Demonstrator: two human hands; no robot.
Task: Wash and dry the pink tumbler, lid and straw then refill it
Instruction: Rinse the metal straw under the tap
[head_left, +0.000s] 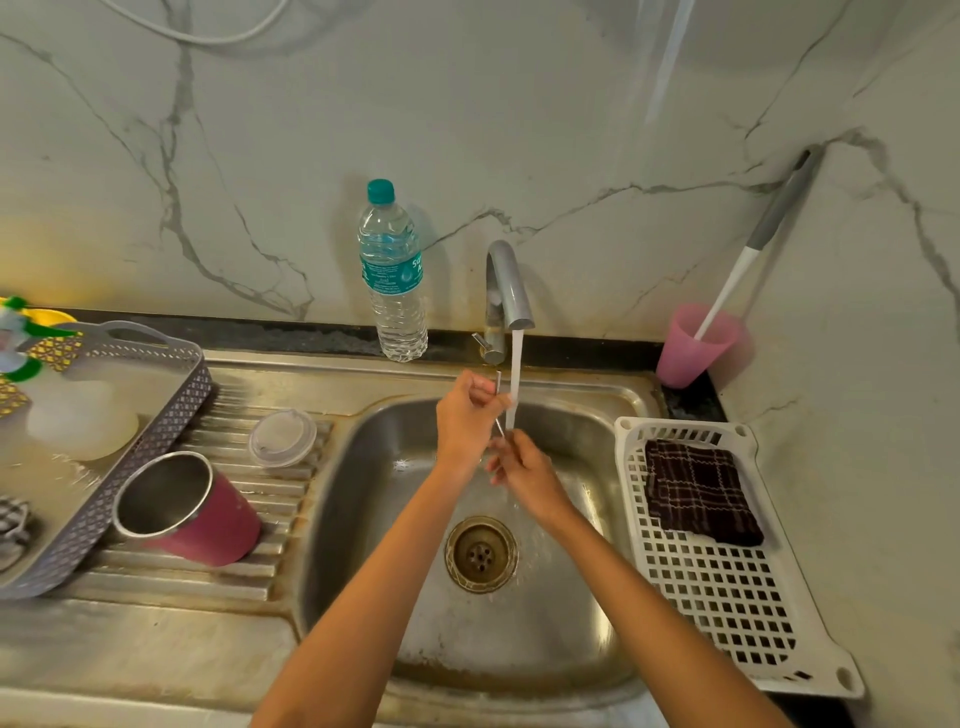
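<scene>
Mid-wash: rinsing straw (498, 387) under running tap (506, 283) over sink (358, 499), L hand (465, 418) pinching upper part, R hand (527, 475) gripping lower end. Pink tumbler (213, 519) on its side & lid (282, 438) beside it on drainboard (208, 579), prob. washed already. Drying + refill from water bottle (392, 280) not yet done.

Head view — down, seemingly near sink (363, 493)

The left arm (363, 597) and right arm (670, 597) are slim and bare, uncovered from wrist to the lower edge of view. The left hand (465, 415) and right hand (524, 475) are bare as well
</scene>
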